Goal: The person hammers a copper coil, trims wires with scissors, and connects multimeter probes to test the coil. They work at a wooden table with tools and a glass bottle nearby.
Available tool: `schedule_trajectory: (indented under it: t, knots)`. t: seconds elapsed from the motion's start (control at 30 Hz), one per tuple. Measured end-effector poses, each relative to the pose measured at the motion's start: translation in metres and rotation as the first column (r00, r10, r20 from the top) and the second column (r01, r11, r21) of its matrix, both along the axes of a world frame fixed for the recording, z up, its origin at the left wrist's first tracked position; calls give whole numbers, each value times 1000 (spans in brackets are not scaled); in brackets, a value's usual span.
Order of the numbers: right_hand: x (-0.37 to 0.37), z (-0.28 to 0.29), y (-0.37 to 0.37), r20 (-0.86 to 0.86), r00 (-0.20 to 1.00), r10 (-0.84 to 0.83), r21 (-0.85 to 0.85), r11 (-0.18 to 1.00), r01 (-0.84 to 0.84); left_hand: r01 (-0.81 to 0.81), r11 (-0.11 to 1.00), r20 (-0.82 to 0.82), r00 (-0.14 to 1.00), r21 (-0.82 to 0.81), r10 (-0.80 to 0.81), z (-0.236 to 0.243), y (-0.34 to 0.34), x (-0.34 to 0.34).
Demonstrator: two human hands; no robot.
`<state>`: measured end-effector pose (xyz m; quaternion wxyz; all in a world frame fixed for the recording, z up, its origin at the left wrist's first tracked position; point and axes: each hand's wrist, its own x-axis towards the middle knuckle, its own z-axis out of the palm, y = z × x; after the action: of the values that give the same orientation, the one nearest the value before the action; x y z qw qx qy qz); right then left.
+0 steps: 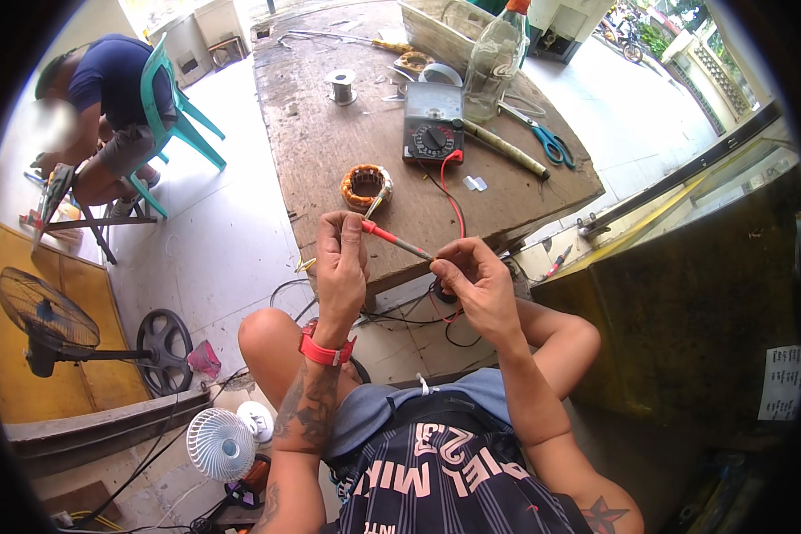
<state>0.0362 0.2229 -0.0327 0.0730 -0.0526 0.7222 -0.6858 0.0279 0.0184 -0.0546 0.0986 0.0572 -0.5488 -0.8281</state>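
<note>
My left hand (343, 258) is closed on the red end of a slim red-and-grey probe (387, 237), and my right hand (473, 280) pinches its grey end. Just beyond my left hand, a copper-wound ring coil (358, 185) lies on the wooden table (311, 142), with a pale lead running toward that hand. An analog multimeter (432, 133) sits farther back, with a red lead running down from it toward the table's front edge. Dark wires hang below my right hand.
A solder spool (341, 89), blue scissors (554, 142), a glass bottle (494, 67) and a tube (505, 149) are on the table. A person (107, 89) bends over by a green chair (176, 125) at left. Two fans (49, 320) (227, 445) stand lower left. A dark cabinet (667, 338) is right.
</note>
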Motion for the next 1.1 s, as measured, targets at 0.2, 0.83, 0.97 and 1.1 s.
schedule_trajectory:
  t: [0.2, 0.83, 0.97, 1.1]
  knots:
    - [0, -6, 5, 26, 998, 65, -78, 995, -63, -18, 1000, 7, 1000, -5, 18, -2, 1, 1]
    - [4, -1, 11, -54, 998, 32, -80, 996, -36, 162, 985, 46, 986, -52, -160, -2, 1, 3]
    - [0, -3, 15, -44, 998, 34, -57, 998, -36, 152, 983, 35, 988, -102, -150, -1, 0, 3]
    - [-5, -3, 17, 13, 1000, -4, -114, 993, 5, -54, 997, 39, 998, 60, 52, 0, -4, -2]
